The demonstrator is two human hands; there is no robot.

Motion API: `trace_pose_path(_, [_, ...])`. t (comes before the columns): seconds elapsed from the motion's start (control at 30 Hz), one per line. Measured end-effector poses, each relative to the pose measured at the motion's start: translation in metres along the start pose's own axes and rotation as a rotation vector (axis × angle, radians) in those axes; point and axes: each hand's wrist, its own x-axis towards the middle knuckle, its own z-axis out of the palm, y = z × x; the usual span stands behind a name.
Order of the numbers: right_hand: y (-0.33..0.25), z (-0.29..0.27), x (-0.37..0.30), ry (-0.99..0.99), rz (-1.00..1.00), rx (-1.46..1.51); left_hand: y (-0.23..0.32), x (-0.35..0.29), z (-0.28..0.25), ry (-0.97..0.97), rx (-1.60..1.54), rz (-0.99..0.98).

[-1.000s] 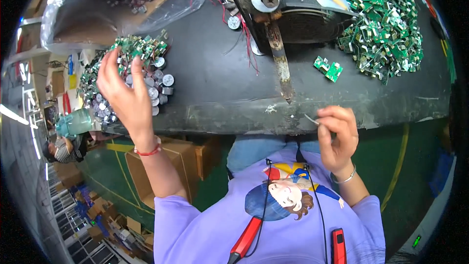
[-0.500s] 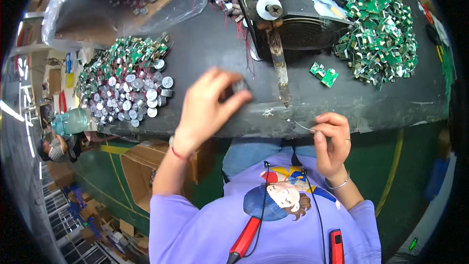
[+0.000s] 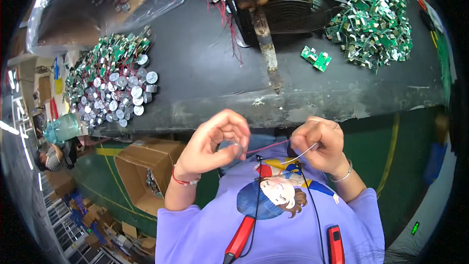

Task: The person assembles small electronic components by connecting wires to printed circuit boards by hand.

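Left grip (image 3: 213,142) lowered, red wire (image 3: 268,146) reaching right grip (image 3: 320,143).

A red wire (image 3: 268,146) links left hand (image 3: 215,142) and right hand (image 3: 321,143)

Strip lights (image 3: 8,127) are glowing white beyond the bench's (image 3: 195,73) left end. Soft light is washing over its dark top, and a plastic bag (image 3: 151,13) at its far left corner is catching glare. Fisheye distortion is bowing its front edge.
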Motion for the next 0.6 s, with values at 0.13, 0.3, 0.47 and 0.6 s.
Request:
trace_pose_path(0.13, [-0.003,0.011,0.007,-0.034,-0.072,0.038,-0.001,0.021,0.032,-0.133,0.268,0.059])
trace_pose_path(0.3, [-0.002,-0.026,0.019,0.156,-0.063,-0.445,0.017,0.011,0.032,0.232,0.829,0.2])
trace_pose_path(0.47, [0.016,-0.05,0.05,0.131,-0.064,-0.829,0.018,0.036,-0.004,0.678,1.235,0.509])
trace_pose_path(0.6, [0.015,-0.045,0.032,0.155,-0.105,-0.905,-0.005,0.024,0.015,0.603,0.745,0.33])
